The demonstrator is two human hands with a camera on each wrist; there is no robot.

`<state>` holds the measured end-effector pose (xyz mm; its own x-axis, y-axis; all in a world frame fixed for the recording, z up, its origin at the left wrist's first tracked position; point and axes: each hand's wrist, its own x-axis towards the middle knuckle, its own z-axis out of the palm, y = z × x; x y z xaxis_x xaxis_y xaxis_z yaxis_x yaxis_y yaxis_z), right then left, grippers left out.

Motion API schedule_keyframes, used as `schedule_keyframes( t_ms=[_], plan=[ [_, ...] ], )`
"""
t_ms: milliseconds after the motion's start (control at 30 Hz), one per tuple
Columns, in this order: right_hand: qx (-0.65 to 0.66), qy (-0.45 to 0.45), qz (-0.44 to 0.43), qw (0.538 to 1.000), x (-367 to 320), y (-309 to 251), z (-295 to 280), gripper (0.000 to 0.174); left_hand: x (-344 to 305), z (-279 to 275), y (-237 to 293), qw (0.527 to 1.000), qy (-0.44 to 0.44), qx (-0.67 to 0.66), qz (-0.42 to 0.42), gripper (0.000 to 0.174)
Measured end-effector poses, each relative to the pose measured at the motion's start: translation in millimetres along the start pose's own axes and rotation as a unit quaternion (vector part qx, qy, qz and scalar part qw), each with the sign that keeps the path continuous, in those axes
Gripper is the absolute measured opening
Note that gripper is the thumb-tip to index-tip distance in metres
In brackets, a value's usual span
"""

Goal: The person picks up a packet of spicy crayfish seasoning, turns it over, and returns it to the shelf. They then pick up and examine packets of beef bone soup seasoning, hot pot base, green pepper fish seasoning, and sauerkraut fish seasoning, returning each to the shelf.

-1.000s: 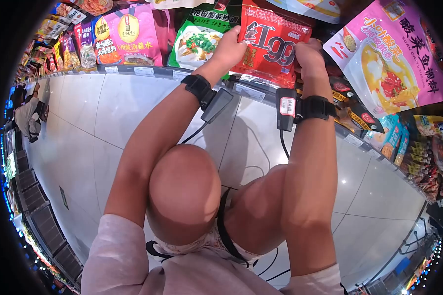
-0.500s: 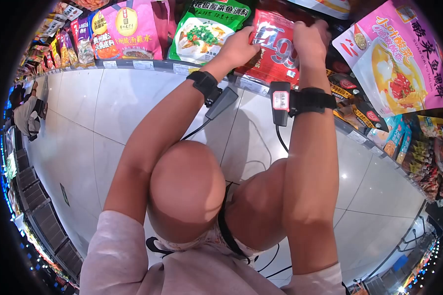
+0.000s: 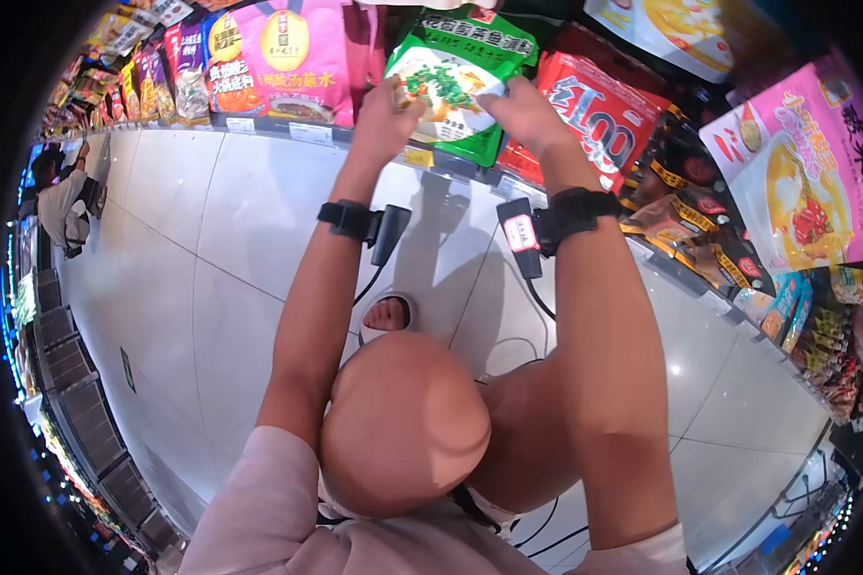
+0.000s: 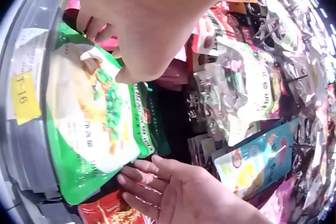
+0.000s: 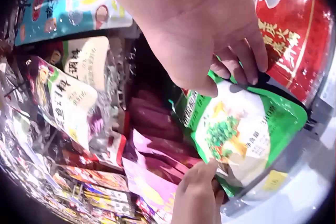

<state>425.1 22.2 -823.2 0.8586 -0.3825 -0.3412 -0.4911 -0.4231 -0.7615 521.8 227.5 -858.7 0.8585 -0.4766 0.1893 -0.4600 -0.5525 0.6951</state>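
Note:
A green food pouch (image 3: 446,86) with a bowl of fish and chopped greens pictured on it stands at the shelf front. My left hand (image 3: 385,123) grips its left edge, thumb over the front. At the opposite edge my right hand (image 3: 539,117) holds it, thumb on the printed face. In the left wrist view the left hand (image 4: 142,29) bends its fingers past the pouch's side. The right wrist view has the right hand's fingers (image 5: 244,61) tucked between the green pouch and a red pouch (image 5: 299,35).
Red pouches (image 3: 599,115) stand right of the green one, a pink pouch (image 3: 297,67) to its left. A large pink-and-white pouch (image 3: 801,182) juts out at the right. Price tags line the shelf edge (image 3: 307,132). Another person (image 3: 67,206) is at the far left on the tiled floor (image 3: 259,211).
Both hands have let go of the red pouch, which stays on the shelf, and moved left to the green pouch. The head view has shifted, and a foot now shows below.

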Motion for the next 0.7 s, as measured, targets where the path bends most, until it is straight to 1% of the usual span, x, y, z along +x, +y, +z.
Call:
schedule_keyframes(
  t_ms=[33, 100, 133, 167, 200, 233, 267, 300, 333, 367, 400, 433, 467, 533, 567, 600, 667, 700],
  plan=[
    [-0.001, -0.002, -0.004, 1.000, -1.2, 2.0, 9.6, 0.066, -2.4, 0.6, 5.3, 0.999, 0.013, 0.043, 0.022, 0.069],
    [0.046, 0.037, -0.005, 0.998, -4.5, 10.1, 19.4, 0.071, -1.2, 1.7, 10.1, 0.999, 0.009, 0.037, 0.004, 0.071],
    [0.043, 0.037, -0.009, 0.998, -6.4, 11.3, 19.0, 0.071, 0.5, 0.8, 12.7, 0.999, 0.002, 0.031, -0.012, 0.073],
    [0.107, 0.013, 0.019, 0.994, -7.1, 12.6, 17.6, 0.071, 1.4, -2.4, 13.7, 0.999, -0.019, 0.026, -0.032, 0.076],
    [0.172, -0.009, 0.044, 0.984, -3.9, 10.3, 17.2, 0.072, 1.2, -5.0, 15.3, 0.999, -0.014, 0.028, -0.030, 0.076],
    [0.178, -0.007, 0.016, 0.984, 4.3, 7.6, 18.2, 0.069, 2.1, -2.7, 12.9, 1.000, 0.001, 0.009, -0.020, 0.075],
    [0.207, -0.010, 0.034, 0.978, -5.0, 6.4, 15.3, 0.069, 3.2, -2.4, 11.8, 1.000, 0.017, -0.009, -0.011, 0.075],
    [0.226, -0.010, 0.065, 0.972, -7.2, 2.4, 14.9, 0.068, 4.0, 0.8, 10.3, 0.999, 0.013, -0.044, -0.020, 0.071],
    [0.242, -0.007, 0.100, 0.965, -8.7, -3.8, 12.3, 0.067, 6.3, -0.9, 12.4, 0.998, 0.010, -0.053, -0.013, 0.071],
    [0.237, 0.004, 0.102, 0.966, -7.8, -8.2, 9.6, 0.067, 8.4, -3.5, 13.6, 0.996, 0.005, -0.087, -0.027, 0.068],
    [0.235, -0.015, 0.142, 0.961, -9.0, -12.5, 8.4, 0.066, 7.5, -5.9, 14.7, 0.992, -0.003, -0.121, -0.044, 0.065],
    [0.233, -0.033, 0.180, 0.955, -10.0, -17.4, 6.6, 0.065, 8.0, -5.8, 12.5, 0.990, 0.016, -0.134, -0.050, 0.058],
    [0.229, -0.021, 0.180, 0.956, -15.3, -23.4, 3.7, 0.065, 12.0, -7.6, 11.6, 0.989, 0.014, -0.144, -0.043, 0.058],
    [0.301, -0.096, 0.101, 0.943, -29.8, -32.3, -3.2, 0.063, 17.8, -16.2, 8.9, 0.986, -0.045, -0.153, -0.045, 0.055],
    [0.367, -0.157, 0.073, 0.914, -17.0, -13.5, -2.3, 0.059, 22.4, -25.9, 9.7, 0.990, -0.072, -0.118, -0.034, 0.057],
    [0.391, -0.149, 0.122, 0.900, 0.6, 1.2, 4.7, 0.053, 26.3, -30.6, 8.1, 0.983, -0.101, -0.143, -0.054, 0.056],
    [0.380, -0.094, 0.155, 0.907, -17.1, -24.0, 1.8, 0.048, 35.2, -35.8, 4.3, 0.965, -0.221, -0.099, -0.098, 0.059],
    [0.377, -0.094, 0.162, 0.907, -23.9, -31.2, 2.1, 0.048, 32.4, -26.5, -3.6, 0.964, -0.225, -0.103, -0.102, 0.059]
  ],
)
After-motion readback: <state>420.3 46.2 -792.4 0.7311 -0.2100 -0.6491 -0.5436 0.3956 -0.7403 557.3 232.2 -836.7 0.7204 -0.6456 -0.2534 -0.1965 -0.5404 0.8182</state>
